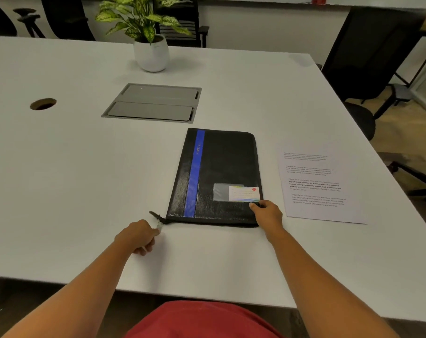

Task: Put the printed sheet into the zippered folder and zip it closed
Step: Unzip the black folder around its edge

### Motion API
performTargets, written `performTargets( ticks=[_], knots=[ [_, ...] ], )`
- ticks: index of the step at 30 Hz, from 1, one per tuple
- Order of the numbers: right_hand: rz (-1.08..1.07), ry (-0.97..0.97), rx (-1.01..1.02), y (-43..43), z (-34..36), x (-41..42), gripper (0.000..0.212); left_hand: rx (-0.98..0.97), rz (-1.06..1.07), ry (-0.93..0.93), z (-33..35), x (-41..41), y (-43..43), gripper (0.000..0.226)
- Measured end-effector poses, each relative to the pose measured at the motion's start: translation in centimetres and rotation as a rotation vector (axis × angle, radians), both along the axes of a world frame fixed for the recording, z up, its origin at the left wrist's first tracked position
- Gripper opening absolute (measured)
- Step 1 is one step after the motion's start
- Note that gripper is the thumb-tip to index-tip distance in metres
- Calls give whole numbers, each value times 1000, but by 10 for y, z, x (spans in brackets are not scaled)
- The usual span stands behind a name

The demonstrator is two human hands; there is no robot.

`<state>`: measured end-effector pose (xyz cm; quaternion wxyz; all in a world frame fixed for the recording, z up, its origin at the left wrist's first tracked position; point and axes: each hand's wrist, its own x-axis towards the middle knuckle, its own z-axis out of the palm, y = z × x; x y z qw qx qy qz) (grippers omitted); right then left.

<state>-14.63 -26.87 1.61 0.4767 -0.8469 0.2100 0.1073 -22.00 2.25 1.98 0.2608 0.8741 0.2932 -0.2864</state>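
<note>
Nearest: red garment at the bottom edge, both bare forearms reaching out over the white table. Left hand curled closed, pinching the metal zip pull at the folder's near left corner. Right hand pressed flat on the near right corner, fingers down on the cover, not gripping. Zippered folder lies flat, black with a blue stripe and a card in a clear pocket; the zip along the near edge looks closed, though the view is too soft to be sure. Printed sheet lies on the table just right of the folder, apart from it. Beyond: a grey recessed cable hatch, a round grommet hole further left, then a white potted plant. Past the table, dark office chairs and a pale wall.
</note>
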Motion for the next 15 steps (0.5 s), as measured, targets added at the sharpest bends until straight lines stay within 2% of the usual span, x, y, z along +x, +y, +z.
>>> performTargets(
  ticks=[7, 11, 15],
  knots=[
    [-167, 1, 63, 12, 18, 3, 31, -162, -205, -323, 55, 63, -44, 42],
    [-198, -61, 47, 12, 31, 3, 43, -224, -321, -399, 67, 86, -71, 40],
    [-142, -112, 13, 21, 43, 7, 41, -255, -385, -386, 63, 96, -81, 36]
  ],
)
